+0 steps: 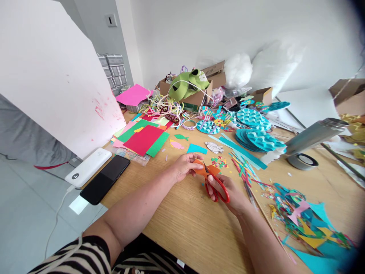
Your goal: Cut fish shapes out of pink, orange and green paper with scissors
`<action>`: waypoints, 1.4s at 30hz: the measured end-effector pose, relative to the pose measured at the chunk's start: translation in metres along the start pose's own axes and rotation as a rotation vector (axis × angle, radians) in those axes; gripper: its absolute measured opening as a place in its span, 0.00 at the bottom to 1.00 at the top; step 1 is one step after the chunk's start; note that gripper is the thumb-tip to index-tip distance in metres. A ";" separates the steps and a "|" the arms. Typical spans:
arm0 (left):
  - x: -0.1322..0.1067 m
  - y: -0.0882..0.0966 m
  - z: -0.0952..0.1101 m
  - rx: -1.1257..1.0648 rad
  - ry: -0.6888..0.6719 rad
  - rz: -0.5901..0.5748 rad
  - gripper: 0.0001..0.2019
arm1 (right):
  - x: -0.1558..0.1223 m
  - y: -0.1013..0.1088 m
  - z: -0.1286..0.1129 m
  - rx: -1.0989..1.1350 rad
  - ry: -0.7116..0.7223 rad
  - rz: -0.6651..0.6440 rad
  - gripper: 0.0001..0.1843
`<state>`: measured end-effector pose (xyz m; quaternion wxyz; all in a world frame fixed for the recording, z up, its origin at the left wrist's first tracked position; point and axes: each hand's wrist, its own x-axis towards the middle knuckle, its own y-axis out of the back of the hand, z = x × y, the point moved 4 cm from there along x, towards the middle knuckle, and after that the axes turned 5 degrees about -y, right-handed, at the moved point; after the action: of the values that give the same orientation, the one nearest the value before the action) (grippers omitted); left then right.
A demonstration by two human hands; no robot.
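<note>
Between the fingers of my left hand (186,166) is a piece of orange paper (213,170), held above the wooden table. My right hand (225,192) grips red-handled scissors (224,191), whose blades meet the orange paper. Just beyond my hands lie a green paper fish (181,137), a pink fish shape (177,144), a fish drawn on white paper (214,147) and a blue paper piece (197,148). Small coloured paper bits (220,163) are scattered close to the scissors.
Coloured sheets (144,139) are stacked at the left, near a black phone (105,179) and a white power bank (89,166). Paper scraps (310,220) cover the right side. A steel flask (315,135) and blue wavy discs (258,140) stand farther back.
</note>
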<state>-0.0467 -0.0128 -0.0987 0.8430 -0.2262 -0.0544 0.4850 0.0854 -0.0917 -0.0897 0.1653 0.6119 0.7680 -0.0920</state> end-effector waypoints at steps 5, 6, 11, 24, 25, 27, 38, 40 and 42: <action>0.000 0.001 -0.001 0.005 -0.003 0.001 0.23 | 0.000 0.000 0.000 -0.015 0.005 0.004 0.31; 0.000 0.001 -0.001 0.006 -0.005 0.003 0.23 | 0.000 0.000 0.001 -0.014 0.004 0.008 0.30; 0.000 0.001 0.000 0.002 -0.003 0.020 0.23 | 0.001 0.000 0.001 -0.011 0.004 0.011 0.30; 0.001 0.001 -0.002 0.004 -0.003 0.013 0.24 | 0.002 0.000 0.004 0.035 -0.026 0.034 0.29; 0.001 0.001 -0.002 0.004 -0.003 0.013 0.24 | 0.002 0.000 0.004 0.036 -0.027 0.035 0.29; 0.001 0.001 -0.003 0.004 -0.004 0.011 0.24 | 0.002 0.000 0.004 0.033 -0.027 0.035 0.30; 0.001 0.001 -0.001 0.001 0.004 0.029 0.23 | 0.003 0.000 0.004 -0.006 0.007 0.027 0.31; 0.000 0.001 -0.001 -0.003 0.004 0.046 0.23 | 0.004 0.000 0.004 0.001 0.002 0.027 0.31; 0.000 0.001 0.000 -0.006 0.007 0.060 0.23 | 0.004 0.000 0.005 0.001 -0.006 0.027 0.31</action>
<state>-0.0474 -0.0124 -0.0993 0.8276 -0.2318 -0.0461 0.5092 0.0854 -0.0894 -0.0955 0.1683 0.6221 0.7590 -0.0920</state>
